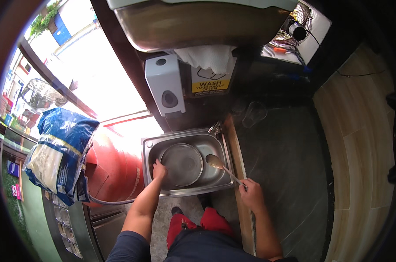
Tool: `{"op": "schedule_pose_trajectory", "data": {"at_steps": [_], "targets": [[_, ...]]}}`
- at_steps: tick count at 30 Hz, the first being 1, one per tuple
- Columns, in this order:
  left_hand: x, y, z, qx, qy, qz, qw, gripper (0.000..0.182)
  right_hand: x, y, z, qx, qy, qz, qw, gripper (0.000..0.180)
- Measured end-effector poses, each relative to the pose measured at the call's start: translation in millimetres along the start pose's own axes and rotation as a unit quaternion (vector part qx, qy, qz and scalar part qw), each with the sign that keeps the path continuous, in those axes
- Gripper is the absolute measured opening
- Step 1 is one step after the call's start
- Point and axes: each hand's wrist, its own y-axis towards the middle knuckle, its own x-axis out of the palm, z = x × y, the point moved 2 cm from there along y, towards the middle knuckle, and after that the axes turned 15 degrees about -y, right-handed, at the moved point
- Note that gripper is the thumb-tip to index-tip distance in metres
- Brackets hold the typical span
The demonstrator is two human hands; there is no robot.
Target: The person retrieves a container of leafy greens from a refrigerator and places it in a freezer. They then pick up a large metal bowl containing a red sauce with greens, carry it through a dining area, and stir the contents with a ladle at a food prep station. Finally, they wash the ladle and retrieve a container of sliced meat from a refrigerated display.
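A stainless steel sink lies before me, with a shallow round metal vessel inside it; whether this is a pan or a sieve I cannot tell. My left hand grips the vessel's left rim, its fingertips partly hidden. In my right hand is the handle of a large metal serving spoon. Its wet-looking bowl points left over the sink's right side, apart from the vessel. A small chrome faucet stands at the sink's back right corner.
Left of the sink stands a red gas cylinder beneath a blue plastic bag. A soap dispenser and towel dispenser hang above. Right, past a wooden edge, a clear cup lies on a dark counter.
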Motion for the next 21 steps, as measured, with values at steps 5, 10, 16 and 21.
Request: {"op": "schedule_pose_trajectory", "data": {"at_steps": [5, 10, 16, 21], "targets": [[-17.2, -4.6, -0.8, 0.075, 0.021, -0.002, 0.997, 0.039, 23.5, -14.7, 16.0, 0.092, 0.036, -0.003, 0.995, 0.017], [-93.9, -67.3, 31.3, 0.192, -0.014, 0.047, 0.98, 0.042, 62.5, -24.2, 34.5, 0.102, 0.041, 0.007, 0.994, 0.019], [-171.1, -145.0, 60.1, 0.193, -0.164, -0.019, 0.967, 0.033, 76.3, -27.2, 21.1, 0.05, 0.044, 0.022, 0.998, 0.024], [-182.6, -195.2, 119.7, 0.126, -0.278, -0.126, 0.944, 0.025, 77.1, -34.4, 10.1, 0.082, 0.074, -0.011, 0.994, 0.026]]}}
